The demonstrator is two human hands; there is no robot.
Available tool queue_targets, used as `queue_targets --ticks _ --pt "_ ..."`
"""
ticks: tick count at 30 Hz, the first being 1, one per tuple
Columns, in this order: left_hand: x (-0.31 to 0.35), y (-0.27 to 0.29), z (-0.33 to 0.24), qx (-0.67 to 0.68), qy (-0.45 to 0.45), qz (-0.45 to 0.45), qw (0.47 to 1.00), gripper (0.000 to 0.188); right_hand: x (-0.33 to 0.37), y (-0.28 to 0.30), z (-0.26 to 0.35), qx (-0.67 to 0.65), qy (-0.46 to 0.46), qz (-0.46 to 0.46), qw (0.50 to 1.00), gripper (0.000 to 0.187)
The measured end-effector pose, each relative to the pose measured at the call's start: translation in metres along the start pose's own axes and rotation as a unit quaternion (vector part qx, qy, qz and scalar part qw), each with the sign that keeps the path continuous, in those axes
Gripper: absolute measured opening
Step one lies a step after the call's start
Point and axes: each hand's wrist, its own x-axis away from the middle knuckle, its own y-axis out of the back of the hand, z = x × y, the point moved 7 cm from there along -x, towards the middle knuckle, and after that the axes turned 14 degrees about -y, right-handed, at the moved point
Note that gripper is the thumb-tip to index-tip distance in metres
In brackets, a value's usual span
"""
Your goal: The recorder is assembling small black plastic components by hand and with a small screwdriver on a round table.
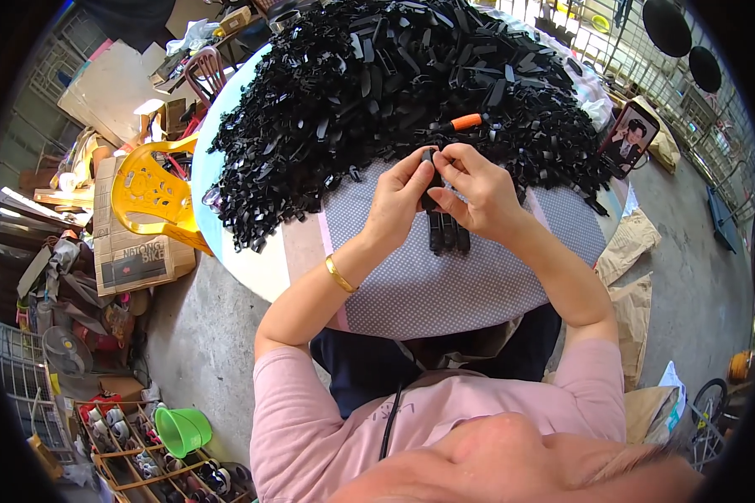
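Note:
Over the front part of the round table, both my hands meet on one small black plastic part (429, 158). My left hand (401, 189) pinches it from the left, thumb against it. From the right, the fingers of my right hand (476, 189) close on the same part and hide much of it. Just below the hands, several long black pieces (449, 235) lie side by side on the dotted grey cloth (428, 289). Beyond them spreads a big heap of small black plastic parts (369, 101). A tool with an orange handle (466, 121) rests on the heap's near side.
A phone (627, 141) showing a picture stands at the table's right edge. To the left are a yellow plastic chair (155, 189) and a cardboard box (130, 251). A green bucket (182, 431) sits by a shoe rack (134, 469). Brown paper (633, 310) lies at right.

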Motion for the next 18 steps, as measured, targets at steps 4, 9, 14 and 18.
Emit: queue_targets --ticks 4,9,14,18 --pt "-0.004 -0.001 0.013 0.075 0.038 -0.036 0.996 0.034 -0.004 -0.002 -0.014 -0.049 -0.070 0.031 0.996 0.033" --pt "-0.019 -0.003 0.005 -0.003 0.021 0.001 1.000 0.036 -0.005 0.008 -0.034 -0.121 -0.266 0.094 0.952 0.052" --pt "-0.038 0.064 -0.064 -0.749 -0.289 -0.089 0.589 0.050 0.017 0.000 -0.057 0.096 -0.227 0.329 0.911 0.042" --pt "-0.052 0.116 -0.055 -0.789 -0.167 -0.103 0.583 0.056 0.029 -0.015 -0.054 0.135 -0.212 0.377 0.892 0.038"
